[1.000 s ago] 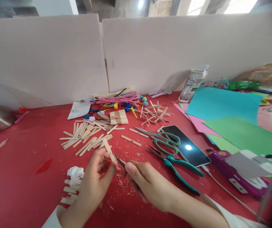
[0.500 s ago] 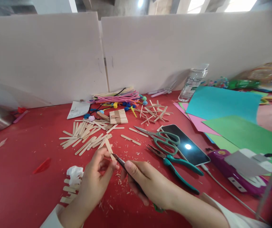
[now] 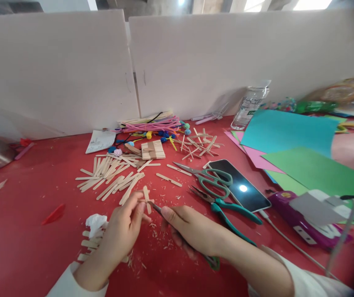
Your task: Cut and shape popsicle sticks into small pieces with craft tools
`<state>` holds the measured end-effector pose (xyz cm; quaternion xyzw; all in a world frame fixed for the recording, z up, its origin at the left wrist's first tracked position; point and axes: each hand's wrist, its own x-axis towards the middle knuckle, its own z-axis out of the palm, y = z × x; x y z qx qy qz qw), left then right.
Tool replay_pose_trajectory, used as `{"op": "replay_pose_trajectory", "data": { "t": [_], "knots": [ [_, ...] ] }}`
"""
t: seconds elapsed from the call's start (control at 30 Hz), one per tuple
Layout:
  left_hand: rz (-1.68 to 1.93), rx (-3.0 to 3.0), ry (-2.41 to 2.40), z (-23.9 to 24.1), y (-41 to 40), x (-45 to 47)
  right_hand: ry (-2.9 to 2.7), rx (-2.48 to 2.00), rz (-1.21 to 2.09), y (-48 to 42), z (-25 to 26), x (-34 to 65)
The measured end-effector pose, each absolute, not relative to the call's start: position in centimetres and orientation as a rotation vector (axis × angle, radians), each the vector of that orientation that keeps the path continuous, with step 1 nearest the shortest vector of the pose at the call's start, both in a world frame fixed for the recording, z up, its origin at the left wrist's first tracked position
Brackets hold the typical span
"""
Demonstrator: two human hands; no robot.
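My left hand pinches a wooden craft stick between thumb and fingers, the stick standing nearly upright. Closed round a pair of scissors, my right hand keeps the metal blade against the stick's side, near its middle. A green handle loop pokes out below the palm; the rest of the handle is hidden. Wood shavings are scattered beneath both hands. Just beyond lies a loose pile of craft sticks, and two notched sticks rest to its right.
Right of my hands lie another pair of scissors, teal-handled pliers and a phone on a cable. Coloured paper, a purple power strip and a bottle stand farther right. White panels border the red table.
The stick has turned from leaning to nearly upright in my left hand. My left fingers have shifted slightly left, and the scissors' green loop shows more. The view has tilted slightly.
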<state>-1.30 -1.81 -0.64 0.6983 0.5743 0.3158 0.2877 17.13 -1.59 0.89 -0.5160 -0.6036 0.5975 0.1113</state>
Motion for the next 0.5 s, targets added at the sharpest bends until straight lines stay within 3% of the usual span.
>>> {"op": "replay_pose_trajectory", "data": {
  "t": [0.27,0.5],
  "knots": [
    [0.827,2.003,1.556,-0.1,-1.4,-1.4,-1.956,-1.6,1.659,-1.3,1.8,17.3],
    [1.131,2.176,1.47,0.3,-0.6,-1.6,-2.349,-1.629,1.106,-1.8,2.4,16.6]
  ]
}}
